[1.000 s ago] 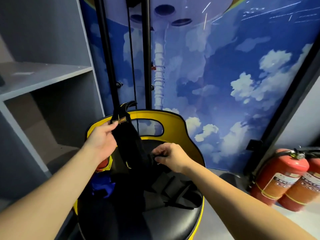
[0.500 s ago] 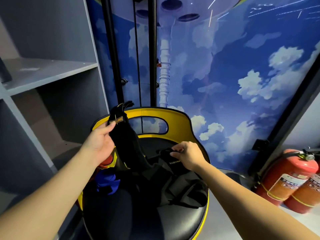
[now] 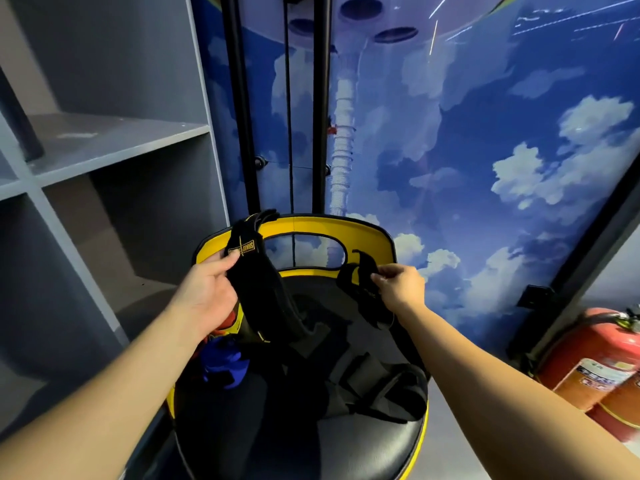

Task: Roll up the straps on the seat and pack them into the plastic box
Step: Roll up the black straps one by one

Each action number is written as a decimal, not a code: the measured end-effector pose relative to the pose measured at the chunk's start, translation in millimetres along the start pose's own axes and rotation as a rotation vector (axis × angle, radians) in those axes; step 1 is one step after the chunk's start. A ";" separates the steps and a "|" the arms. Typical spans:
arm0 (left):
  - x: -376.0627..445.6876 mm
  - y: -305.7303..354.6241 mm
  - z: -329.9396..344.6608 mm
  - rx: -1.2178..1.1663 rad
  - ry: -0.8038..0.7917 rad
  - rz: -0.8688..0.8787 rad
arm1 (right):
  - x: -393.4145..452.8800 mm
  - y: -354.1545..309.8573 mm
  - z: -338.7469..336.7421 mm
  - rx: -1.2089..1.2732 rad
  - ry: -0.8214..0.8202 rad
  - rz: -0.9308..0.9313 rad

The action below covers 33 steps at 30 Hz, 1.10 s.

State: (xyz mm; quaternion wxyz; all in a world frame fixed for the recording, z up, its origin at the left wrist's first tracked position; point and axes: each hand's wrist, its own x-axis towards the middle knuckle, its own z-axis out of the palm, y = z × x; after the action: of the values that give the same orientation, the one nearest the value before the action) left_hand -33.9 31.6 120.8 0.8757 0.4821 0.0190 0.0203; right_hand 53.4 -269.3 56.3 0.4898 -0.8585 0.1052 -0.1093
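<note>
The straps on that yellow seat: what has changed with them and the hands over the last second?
The right hand lifted the narrow strap end it pinches up off the seat and out to the right, level with the yellow backrest. The left hand kept its grip on the wide padded strap, held upright as before. The other straps stayed piled on the seat.
</note>
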 end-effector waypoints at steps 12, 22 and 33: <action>-6.2 -16.5 18.0 0.055 0.019 -0.042 | -37.4 -19.2 12.3 0.175 -0.246 -0.064; -46.7 4.9 73.2 0.119 0.073 0.098 | -120.3 -136.5 0.7 0.557 -0.456 -0.203; -86.1 23.3 108.5 0.178 0.158 0.246 | -170.0 -175.8 -17.0 0.658 -0.257 -0.246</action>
State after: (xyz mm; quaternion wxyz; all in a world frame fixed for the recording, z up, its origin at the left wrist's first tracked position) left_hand -114.6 -52.1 199.7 0.8161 0.5534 0.0304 0.1637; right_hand -100.7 -146.8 202.2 0.7319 -0.6681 -0.1019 -0.0868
